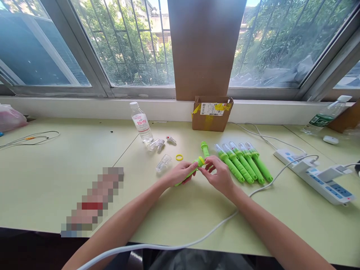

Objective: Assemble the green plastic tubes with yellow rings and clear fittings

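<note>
My left hand [184, 173] is wrapped around a green plastic flashlight handle [194, 171], which slants up to the right. At its top end a yellow ring [201, 161] shows around the collar. My right hand [218, 173] pinches at this ringed end with thumb and fingers; the exact contact is partly hidden. Just behind stands or lies another green handle [205, 149] without a clear cap. A loose yellow ring [179, 157] lies to the left, near a clear plastic cap [163, 163], more clear pieces [154, 145] and a small white part with a red spot [171, 140].
Several green flashlights [243, 161] with clear caps lie in a row at right. Beyond them is a power strip [315, 176]; its white cable [208, 237] crosses in front of me. A water bottle [141, 123] and an open cardboard box [212, 116] stand at the back.
</note>
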Demonstrator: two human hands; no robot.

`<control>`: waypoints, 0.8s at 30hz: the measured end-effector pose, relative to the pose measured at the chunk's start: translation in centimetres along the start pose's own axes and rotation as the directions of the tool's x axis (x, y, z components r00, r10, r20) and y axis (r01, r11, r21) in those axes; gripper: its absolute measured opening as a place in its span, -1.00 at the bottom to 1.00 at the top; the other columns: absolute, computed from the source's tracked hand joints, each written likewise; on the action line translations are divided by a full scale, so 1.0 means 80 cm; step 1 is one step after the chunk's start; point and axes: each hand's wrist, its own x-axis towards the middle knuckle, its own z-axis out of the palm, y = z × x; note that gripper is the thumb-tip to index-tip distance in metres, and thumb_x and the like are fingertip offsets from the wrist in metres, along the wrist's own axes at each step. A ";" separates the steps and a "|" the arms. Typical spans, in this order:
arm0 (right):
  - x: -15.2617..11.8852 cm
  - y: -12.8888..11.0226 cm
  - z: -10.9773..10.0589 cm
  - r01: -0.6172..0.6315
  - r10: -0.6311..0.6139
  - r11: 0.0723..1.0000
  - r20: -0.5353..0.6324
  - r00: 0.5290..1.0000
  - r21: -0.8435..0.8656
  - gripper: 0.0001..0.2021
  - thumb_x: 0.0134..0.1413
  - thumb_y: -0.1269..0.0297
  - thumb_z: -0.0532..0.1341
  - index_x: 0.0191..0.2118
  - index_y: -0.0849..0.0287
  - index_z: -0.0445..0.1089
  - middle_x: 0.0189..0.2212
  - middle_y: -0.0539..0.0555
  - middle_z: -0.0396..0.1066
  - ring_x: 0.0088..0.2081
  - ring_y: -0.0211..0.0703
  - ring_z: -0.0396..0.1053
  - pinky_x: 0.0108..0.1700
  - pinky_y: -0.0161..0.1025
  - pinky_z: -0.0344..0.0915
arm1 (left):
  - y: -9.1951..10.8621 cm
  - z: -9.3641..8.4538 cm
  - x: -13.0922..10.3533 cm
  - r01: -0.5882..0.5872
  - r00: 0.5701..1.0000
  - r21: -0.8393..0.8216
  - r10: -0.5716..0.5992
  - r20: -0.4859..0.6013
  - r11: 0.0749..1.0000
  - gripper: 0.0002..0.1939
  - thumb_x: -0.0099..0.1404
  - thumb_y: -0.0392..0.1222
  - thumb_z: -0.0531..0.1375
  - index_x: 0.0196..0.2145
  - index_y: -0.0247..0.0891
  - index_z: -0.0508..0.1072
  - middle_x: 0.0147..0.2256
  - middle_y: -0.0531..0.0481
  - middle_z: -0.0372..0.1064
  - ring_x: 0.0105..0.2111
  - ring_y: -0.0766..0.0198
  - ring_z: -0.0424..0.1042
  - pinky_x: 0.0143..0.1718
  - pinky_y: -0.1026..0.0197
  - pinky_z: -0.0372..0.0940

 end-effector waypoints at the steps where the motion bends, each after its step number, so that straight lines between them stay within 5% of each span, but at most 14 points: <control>1: 0.000 0.000 0.000 -0.001 0.001 1.000 0.000 1.000 0.000 -0.86 0.08 0.22 0.23 -0.31 0.11 0.25 -0.36 0.04 0.34 -0.50 -0.26 0.39 -0.51 -0.29 0.41 | 0.000 0.000 0.000 0.001 1.000 -0.001 -0.001 -0.001 1.000 -0.42 0.22 0.35 -0.11 -0.50 -0.26 0.24 -0.72 0.15 0.08 -0.76 0.44 0.06 -0.71 0.35 -0.05; 24: -0.002 0.002 0.003 -0.001 0.001 1.000 -0.001 1.000 -0.005 -0.86 0.05 0.31 0.25 -0.31 0.13 0.25 -0.36 0.02 0.31 -0.49 -0.28 0.38 -0.50 -0.33 0.37 | -0.003 -0.002 0.000 -0.004 1.000 0.018 0.004 0.004 1.000 -0.43 0.25 0.32 -0.11 -0.48 -0.27 0.26 -0.71 0.16 0.09 -0.75 0.45 0.07 -0.68 0.35 -0.01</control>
